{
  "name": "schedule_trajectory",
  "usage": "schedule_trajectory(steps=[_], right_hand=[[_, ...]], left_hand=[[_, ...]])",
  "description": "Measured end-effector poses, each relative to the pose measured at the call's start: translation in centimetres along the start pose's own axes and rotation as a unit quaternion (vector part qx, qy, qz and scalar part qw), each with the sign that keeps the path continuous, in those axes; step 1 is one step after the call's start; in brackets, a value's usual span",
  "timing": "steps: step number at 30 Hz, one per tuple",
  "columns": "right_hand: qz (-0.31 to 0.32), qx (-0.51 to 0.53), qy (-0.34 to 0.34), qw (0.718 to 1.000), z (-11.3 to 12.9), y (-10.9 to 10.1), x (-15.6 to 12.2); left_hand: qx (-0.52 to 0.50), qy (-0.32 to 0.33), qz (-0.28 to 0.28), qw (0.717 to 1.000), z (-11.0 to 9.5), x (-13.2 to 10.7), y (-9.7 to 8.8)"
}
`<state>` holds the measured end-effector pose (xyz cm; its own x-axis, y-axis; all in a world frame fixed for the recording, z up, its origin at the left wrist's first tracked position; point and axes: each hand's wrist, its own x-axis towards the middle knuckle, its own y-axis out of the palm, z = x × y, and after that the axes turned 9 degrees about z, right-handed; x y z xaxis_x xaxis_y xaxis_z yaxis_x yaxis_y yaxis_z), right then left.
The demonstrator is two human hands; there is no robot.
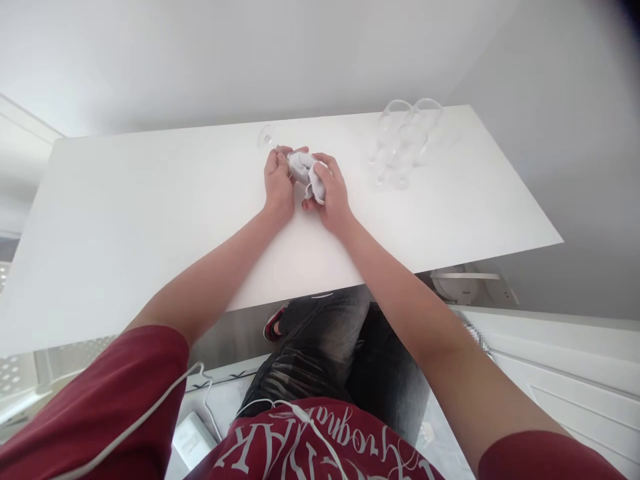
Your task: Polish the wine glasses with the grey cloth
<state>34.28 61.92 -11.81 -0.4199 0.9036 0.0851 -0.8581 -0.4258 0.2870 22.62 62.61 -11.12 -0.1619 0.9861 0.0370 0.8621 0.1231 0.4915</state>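
Observation:
Over the white table (pixel 165 200), both of my hands are together near its far middle. My left hand (pixel 278 180) is closed around a clear wine glass (pixel 267 137); its round foot sticks out beyond the fingers, and the bowl is mostly hidden by hand and cloth. A bunched white cloth (pixel 301 167) is pressed at the glass's bowl. Fingers of my right hand (pixel 332 187) are wrapped round that cloth, its folds showing between the two hands. How deep the cloth sits in the bowl I cannot tell.
Several clear stemmed glasses (pixel 403 137) stand grouped on the table to the right, near the far edge. A wall runs behind the table. White cables hang across my shirt, and a white box-like device (pixel 194 440) lies at lower left. A white fan-like object (pixel 457 283) is below the right edge.

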Motion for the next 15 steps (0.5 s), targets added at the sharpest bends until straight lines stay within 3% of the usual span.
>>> schedule_trajectory(steps=[15], right_hand=[[0.011,0.003,-0.005,1.000,0.24,-0.14,0.02]], left_hand=[[0.010,-0.008,0.008,1.000,0.14,0.54,-0.08]])
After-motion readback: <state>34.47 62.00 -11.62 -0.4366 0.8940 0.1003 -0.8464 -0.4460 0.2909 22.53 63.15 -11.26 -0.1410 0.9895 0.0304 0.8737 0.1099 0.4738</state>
